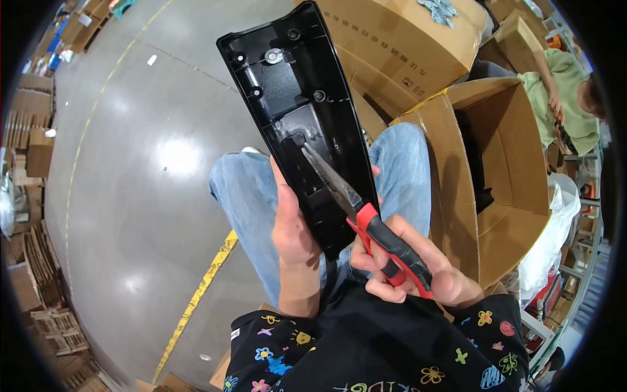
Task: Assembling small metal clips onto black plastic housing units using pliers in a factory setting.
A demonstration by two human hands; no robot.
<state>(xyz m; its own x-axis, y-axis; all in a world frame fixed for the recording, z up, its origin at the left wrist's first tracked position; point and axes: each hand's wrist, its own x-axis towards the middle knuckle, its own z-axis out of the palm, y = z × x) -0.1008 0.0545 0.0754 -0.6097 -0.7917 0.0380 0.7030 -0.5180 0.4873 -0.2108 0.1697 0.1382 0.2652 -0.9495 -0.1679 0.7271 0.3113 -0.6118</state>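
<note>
A long black plastic housing [297, 98] with ribs and round screw posts inside is tilted up in front of me, hollow side facing me. My left hand [291, 225] grips it by its lower left edge, with fingers behind it. In my right hand [418, 261] is a pair of long-nose pliers [382, 238] with red and black handles. The plier tips point up and left, over the middle of the housing's inside. The jaws look closed or nearly so; whether the tips touch the plastic I cannot tell.
An open cardboard box [490, 189] with black parts inside stands at my right, beside my knee. Behind it is a larger closed carton [405, 46] with a rag [439, 11] on top. Another person in light green [568, 98] works at far right. Yellow tape [199, 300] marks the floor.
</note>
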